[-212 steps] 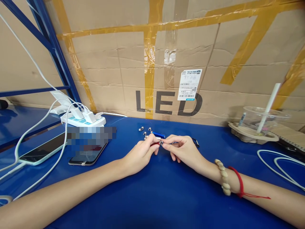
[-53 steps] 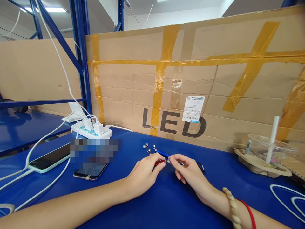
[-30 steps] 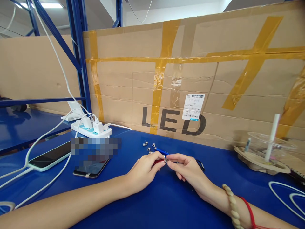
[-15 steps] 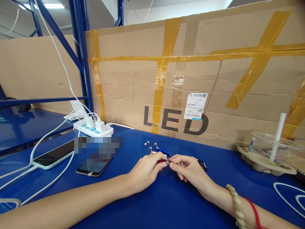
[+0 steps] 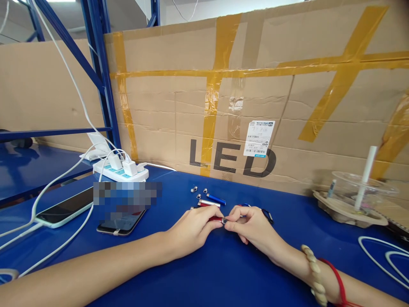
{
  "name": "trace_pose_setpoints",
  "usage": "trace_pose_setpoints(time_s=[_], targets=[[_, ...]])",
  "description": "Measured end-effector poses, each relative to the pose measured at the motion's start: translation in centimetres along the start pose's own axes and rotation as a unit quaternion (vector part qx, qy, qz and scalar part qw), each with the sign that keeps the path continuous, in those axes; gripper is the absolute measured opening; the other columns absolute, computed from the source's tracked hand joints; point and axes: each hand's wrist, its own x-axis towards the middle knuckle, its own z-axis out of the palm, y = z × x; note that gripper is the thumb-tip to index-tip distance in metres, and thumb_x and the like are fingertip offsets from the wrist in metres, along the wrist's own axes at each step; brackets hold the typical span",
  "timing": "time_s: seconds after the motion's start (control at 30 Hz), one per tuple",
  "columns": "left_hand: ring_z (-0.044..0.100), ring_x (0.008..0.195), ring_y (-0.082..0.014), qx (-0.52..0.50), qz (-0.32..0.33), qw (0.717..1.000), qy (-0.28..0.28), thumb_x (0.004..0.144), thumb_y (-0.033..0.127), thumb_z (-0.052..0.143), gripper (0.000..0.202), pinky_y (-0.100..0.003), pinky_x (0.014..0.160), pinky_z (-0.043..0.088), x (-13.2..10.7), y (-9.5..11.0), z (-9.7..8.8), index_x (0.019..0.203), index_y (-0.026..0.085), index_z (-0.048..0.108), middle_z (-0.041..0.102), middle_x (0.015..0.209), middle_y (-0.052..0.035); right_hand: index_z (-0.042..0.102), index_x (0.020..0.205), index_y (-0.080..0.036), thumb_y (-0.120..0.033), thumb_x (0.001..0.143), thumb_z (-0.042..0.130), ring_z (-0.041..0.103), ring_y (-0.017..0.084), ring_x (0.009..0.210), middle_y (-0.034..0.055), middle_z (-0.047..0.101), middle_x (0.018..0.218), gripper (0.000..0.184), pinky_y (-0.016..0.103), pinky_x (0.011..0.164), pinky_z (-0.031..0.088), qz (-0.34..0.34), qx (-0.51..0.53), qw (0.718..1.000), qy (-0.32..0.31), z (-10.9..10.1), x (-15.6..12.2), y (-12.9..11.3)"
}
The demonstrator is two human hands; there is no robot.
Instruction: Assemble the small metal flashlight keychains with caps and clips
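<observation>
My left hand (image 5: pixel 193 229) is closed around a small red metal tube (image 5: pixel 216 218) and rests on the blue table (image 5: pixel 204 273). My right hand (image 5: pixel 251 226) pinches a small silver end piece (image 5: pixel 225 221) against the tube's tip. Just behind the hands lie a blue tube (image 5: pixel 216 199), a red-and-silver tube (image 5: pixel 207 203) and a few small silver caps (image 5: pixel 193 189). A black piece (image 5: pixel 267 215) shows behind my right hand.
A taped cardboard box marked LED (image 5: pixel 255 106) walls the table's back. At left are a white power strip (image 5: pixel 120 172) with chargers, two phones (image 5: pixel 65 207) (image 5: pixel 121 221) and white cables. At right stand a plastic cup lid with a straw (image 5: pixel 361 187) and a looped cable (image 5: pixel 383 256).
The camera has shifted slightly; my hands stay together at the red tube, with my right fingers still working its tip. Nothing on the table has moved.
</observation>
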Motion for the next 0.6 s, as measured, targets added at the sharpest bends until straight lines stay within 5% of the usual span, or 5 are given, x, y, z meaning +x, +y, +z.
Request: trace_pose_setpoints(time_s=[0.37,0.6], targets=[[0.058,0.081,-0.0136,-0.022,-0.004,1.0,0.013,0.087,0.025,0.04,0.013,-0.023,0.073,0.043,0.15,-0.08,0.17,0.086,0.02,0.051,0.063,0.09,-0.0005,0.061,0.064,-0.014,-0.042,0.065,0.067,0.041,0.001,0.034,0.0007,0.056,0.075,0.029,0.019,0.034,0.029,-0.04,-0.033,0.999,-0.009,0.11,-0.31,-0.62],[0.058,0.076,-0.0128,-0.028,-0.002,1.0,-0.002,0.088,0.028,0.037,0.016,-0.022,0.07,0.043,0.13,-0.15,0.18,0.085,0.02,0.051,0.063,0.086,-0.0004,0.062,0.059,-0.014,-0.053,0.058,0.068,0.04,0.0,0.032,0.0012,0.055,0.079,0.039,0.019,0.032,0.032,-0.044,-0.014,0.999,-0.005,0.31,-0.35,-0.54]])
